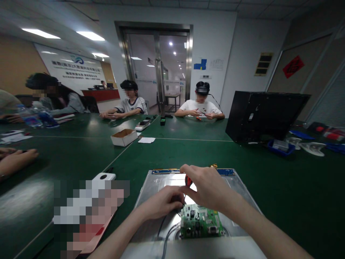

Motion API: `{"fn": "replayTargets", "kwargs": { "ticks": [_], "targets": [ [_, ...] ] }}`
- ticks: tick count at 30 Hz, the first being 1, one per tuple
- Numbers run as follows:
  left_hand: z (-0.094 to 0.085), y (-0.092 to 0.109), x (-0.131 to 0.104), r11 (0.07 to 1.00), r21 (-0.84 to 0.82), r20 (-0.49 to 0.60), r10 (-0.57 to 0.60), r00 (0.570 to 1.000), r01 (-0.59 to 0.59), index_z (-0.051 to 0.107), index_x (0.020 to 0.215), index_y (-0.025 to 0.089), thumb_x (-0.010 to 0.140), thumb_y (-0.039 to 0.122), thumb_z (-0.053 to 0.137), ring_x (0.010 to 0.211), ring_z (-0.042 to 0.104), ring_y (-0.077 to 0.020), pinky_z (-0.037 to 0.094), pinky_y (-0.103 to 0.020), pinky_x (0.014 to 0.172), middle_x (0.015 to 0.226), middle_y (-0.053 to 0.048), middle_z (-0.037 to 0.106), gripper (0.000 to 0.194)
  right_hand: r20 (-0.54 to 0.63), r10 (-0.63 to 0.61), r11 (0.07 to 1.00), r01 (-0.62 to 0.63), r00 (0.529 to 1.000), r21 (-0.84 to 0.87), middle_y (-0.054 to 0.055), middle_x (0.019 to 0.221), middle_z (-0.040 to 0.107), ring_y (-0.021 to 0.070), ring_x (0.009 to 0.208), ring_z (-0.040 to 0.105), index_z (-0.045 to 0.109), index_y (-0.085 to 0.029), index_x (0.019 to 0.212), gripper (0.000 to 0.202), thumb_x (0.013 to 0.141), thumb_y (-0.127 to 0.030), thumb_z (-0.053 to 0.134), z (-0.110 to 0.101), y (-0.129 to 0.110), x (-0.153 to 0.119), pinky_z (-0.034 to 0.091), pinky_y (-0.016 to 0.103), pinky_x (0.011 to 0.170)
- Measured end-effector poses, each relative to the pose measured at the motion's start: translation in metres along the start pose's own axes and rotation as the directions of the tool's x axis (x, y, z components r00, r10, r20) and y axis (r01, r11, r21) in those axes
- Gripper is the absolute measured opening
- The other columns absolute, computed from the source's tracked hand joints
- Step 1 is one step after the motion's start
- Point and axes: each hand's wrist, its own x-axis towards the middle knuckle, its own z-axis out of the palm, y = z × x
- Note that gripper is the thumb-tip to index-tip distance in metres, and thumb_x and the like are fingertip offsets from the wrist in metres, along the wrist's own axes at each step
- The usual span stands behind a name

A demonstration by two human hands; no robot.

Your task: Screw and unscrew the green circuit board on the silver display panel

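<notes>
My right hand (206,181) is closed around the red-and-black handle of a screwdriver (188,181), held upright. Its shaft points down at the far left corner of a green circuit board (201,221). Beside it, my left hand (168,199) has its fingers pinched together at that same corner; what lies between them is hidden. The board rests on a silvery metal panel (147,192), which looks like the back of a display. A narrow blue board strip (226,172) runs along the panel's far edge. Grey and black cables (166,239) lie left of the green board.
A black monitor (265,115) stands at the right, with a blue tray (281,148) beside it. An open cardboard box (124,137) sits further off. Left of the panel lie a white device (104,177) and a blurred pinkish object (94,237). Several people sit around the green table (178,154).
</notes>
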Motion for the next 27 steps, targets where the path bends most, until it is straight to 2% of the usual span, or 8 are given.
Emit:
{"fn": "replayTargets", "kwargs": {
  "ticks": [5, 12, 19, 23, 27],
  "targets": [
    [0.000, -0.003, 0.001, 1.000, 0.006, 0.006, -0.002, 1.000, 0.002, 0.062, 0.088, 0.016, 0.076, 0.009, 0.054, 0.079, 0.059, -0.0175, 0.045, -0.027, 0.071, 0.085, -0.001, 0.065, 0.016, 0.011, -0.012, 1.000, 0.012, 1.000, 0.023, 0.004, 0.091, 0.069, 0.0182, 0.072, 0.063, 0.049, -0.019, 0.107, 0.027, 0.080, -0.018, 0.054, 0.000, 0.000, -0.001, 0.032, 0.027, 0.057],
    [-0.001, 0.003, 0.000, 0.999, 0.027, 0.006, -0.022, 1.000, 0.022, 0.061, 0.088, 0.016, 0.075, 0.009, 0.055, 0.075, 0.057, -0.0160, 0.045, -0.026, 0.068, 0.083, 0.000, 0.064, 0.016, -0.003, 0.011, 1.000, -0.011, 1.000, 0.009, 0.003, 0.088, 0.069, 0.0180, 0.071, 0.063, 0.049, -0.020, 0.103, 0.021, 0.082, -0.020, 0.054, -0.002, -0.002, 0.001, 0.031, 0.027, 0.057],
    [-0.001, 0.011, -0.002, 0.998, 0.056, -0.013, -0.035, 0.999, 0.035, 0.062, 0.086, 0.016, 0.077, 0.010, 0.055, 0.071, 0.056, -0.0146, 0.044, -0.024, 0.065, 0.079, 0.001, 0.061, 0.013, -0.066, 0.020, 1.000, -0.019, 0.998, 0.005, 0.001, 0.084, 0.068, 0.0171, 0.069, 0.062, 0.049, -0.020, 0.103, 0.021, 0.084, -0.022, 0.056, -0.006, 0.003, -0.001, 0.031, 0.027, 0.057],
    [-0.002, 0.016, -0.003, 0.995, 0.092, -0.060, -0.028, 0.998, 0.033, 0.062, 0.085, 0.017, 0.080, 0.011, 0.052, 0.073, 0.057, -0.0153, 0.045, -0.025, 0.067, 0.080, 0.000, 0.062, 0.012, -0.096, 0.033, 0.999, -0.034, 0.995, -0.004, 0.001, 0.083, 0.068, 0.0169, 0.068, 0.061, 0.049, -0.020, 0.104, 0.022, 0.083, -0.023, 0.057, -0.011, 0.007, -0.001, 0.031, 0.027, 0.057],
    [-0.005, 0.015, -0.002, 0.988, 0.149, -0.163, -0.010, 0.987, 0.035, 0.062, 0.089, 0.018, 0.086, 0.014, 0.049, 0.086, 0.057, -0.0187, 0.045, -0.030, 0.078, 0.091, -0.003, 0.063, 0.014, -0.126, 0.057, 0.998, -0.059, 0.990, -0.008, 0.001, 0.084, 0.067, 0.0170, 0.068, 0.061, 0.049, -0.020, 0.106, 0.024, 0.084, -0.024, 0.058, -0.018, 0.012, -0.002, 0.032, 0.026, 0.057]
  ]
}}
